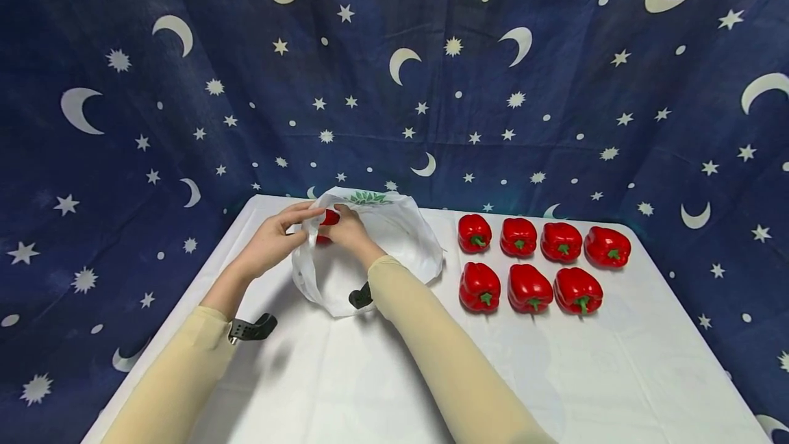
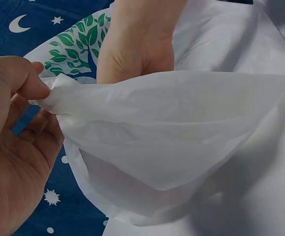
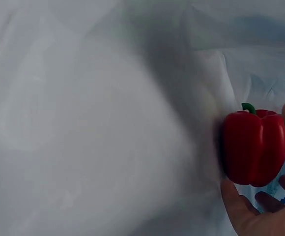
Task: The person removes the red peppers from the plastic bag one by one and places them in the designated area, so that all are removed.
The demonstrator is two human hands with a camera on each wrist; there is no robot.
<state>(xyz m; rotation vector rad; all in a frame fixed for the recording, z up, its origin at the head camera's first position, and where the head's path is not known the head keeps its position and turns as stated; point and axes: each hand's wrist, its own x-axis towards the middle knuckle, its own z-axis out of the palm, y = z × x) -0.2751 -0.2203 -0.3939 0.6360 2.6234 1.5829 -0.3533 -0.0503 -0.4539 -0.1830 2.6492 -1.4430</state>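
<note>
A white plastic bag (image 1: 401,238) with a green leaf print lies on its side, its mouth facing me. My left hand (image 1: 274,242) pinches the rim at its left side between thumb and fingers, plain in the left wrist view, where that hand (image 2: 19,128) holds bunched film (image 2: 64,98). Inside the mouth is my right hand (image 1: 348,228), with a red bell pepper (image 1: 331,217) at its fingers. Close up in the right wrist view, the thumb and fingers of that hand (image 3: 260,216) curl round the pepper (image 3: 255,147), its green stem pointing up.
Several more red bell peppers stand in two rows to the right of the bag; the nearest one in the front row (image 1: 479,287) is beside it. A white cloth covers the table (image 1: 592,375). Behind hangs a dark blue curtain (image 1: 370,74) with moons and stars.
</note>
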